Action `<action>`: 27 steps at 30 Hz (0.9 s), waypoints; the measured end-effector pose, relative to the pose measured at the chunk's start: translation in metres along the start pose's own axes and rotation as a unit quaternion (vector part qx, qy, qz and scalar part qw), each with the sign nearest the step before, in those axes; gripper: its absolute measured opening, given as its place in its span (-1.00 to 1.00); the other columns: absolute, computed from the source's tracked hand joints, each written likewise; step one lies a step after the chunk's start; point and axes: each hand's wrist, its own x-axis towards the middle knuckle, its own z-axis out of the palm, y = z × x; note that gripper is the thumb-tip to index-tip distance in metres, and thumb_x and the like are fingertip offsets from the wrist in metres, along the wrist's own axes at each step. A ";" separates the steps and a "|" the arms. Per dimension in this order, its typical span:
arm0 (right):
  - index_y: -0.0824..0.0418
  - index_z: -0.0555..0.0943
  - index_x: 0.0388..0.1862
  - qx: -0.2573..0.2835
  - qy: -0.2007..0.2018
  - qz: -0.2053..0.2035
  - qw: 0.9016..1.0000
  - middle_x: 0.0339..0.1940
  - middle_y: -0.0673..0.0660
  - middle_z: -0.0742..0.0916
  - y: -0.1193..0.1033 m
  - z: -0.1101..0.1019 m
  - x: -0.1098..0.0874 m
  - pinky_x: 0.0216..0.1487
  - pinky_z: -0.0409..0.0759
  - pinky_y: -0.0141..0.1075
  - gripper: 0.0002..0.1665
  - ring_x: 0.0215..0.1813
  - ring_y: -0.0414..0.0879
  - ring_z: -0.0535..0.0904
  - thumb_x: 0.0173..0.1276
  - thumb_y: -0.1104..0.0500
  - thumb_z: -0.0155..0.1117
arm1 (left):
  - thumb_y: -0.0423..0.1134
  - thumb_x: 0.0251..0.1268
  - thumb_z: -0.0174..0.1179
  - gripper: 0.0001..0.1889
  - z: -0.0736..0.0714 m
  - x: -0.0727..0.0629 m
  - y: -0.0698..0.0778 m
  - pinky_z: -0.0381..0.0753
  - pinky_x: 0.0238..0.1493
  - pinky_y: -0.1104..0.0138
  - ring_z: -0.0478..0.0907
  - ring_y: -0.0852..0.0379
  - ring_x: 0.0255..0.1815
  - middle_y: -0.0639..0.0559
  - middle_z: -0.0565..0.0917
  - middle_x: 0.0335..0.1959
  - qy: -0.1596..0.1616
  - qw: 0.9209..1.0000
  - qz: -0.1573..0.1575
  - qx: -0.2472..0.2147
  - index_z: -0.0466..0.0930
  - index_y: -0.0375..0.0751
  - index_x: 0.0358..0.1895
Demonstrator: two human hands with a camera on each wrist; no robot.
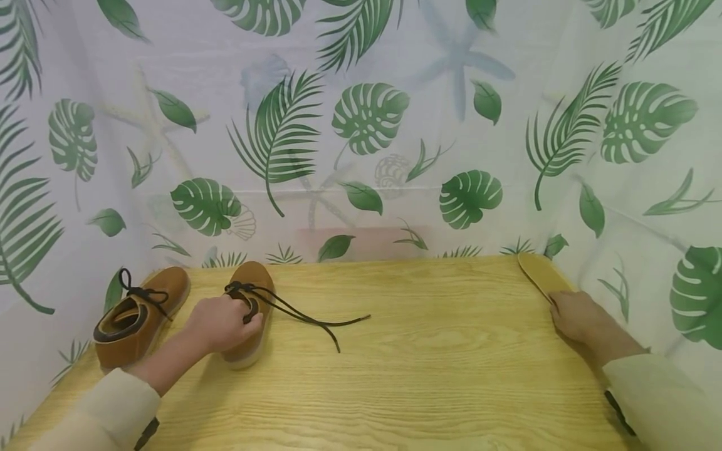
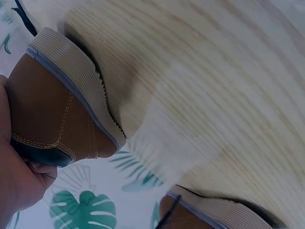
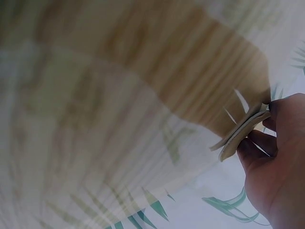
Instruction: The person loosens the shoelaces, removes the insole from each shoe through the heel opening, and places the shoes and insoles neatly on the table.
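Note:
My left hand [image 1: 222, 322] grips a brown leather lace-up shoe [image 1: 252, 274] at its collar. That shoe's black laces [image 1: 304, 318] trail loose to the right across the table. In the left wrist view the held shoe [image 2: 47, 102] shows its ridged pale sole and orange stitching. A matching brown shoe [image 1: 175, 285], its laces tied in a bow, stands to the left of the hand. At the table's far right my right hand [image 1: 581, 316] pinches a tan insole [image 1: 544, 272] by one end. Two thin layered edges show at the fingers in the right wrist view.
Both shoes stand on a light wood-grain table [image 1: 429, 376]. A white cloth [image 1: 417, 144] printed with green leaves rises behind the table and along both sides.

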 end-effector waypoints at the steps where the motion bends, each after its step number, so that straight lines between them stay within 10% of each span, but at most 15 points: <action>1: 0.63 0.48 0.04 0.000 -0.001 0.000 1.000 -0.08 0.58 0.65 0.000 0.000 0.000 0.10 0.50 0.26 -0.62 -0.01 0.55 0.55 0.39 0.33 0.03 | 0.04 0.37 0.08 -0.49 0.000 -0.001 -0.004 0.16 -0.72 0.32 0.24 0.17 -0.79 0.14 0.30 -0.84 0.000 1.000 -0.001 0.000 0.29 0.02 -0.79; 27: 0.63 0.46 0.09 0.007 -0.009 0.012 1.000 -0.04 0.59 0.64 -0.003 -0.004 -0.002 0.11 0.50 0.27 -0.59 0.01 0.56 0.54 0.38 0.33 0.02 | 0.02 0.41 0.06 -0.58 -0.003 -0.013 -0.068 0.27 -0.64 0.25 0.31 0.13 -0.68 0.10 0.40 -0.70 -0.053 0.998 -0.044 -0.002 0.42 -0.04 -0.64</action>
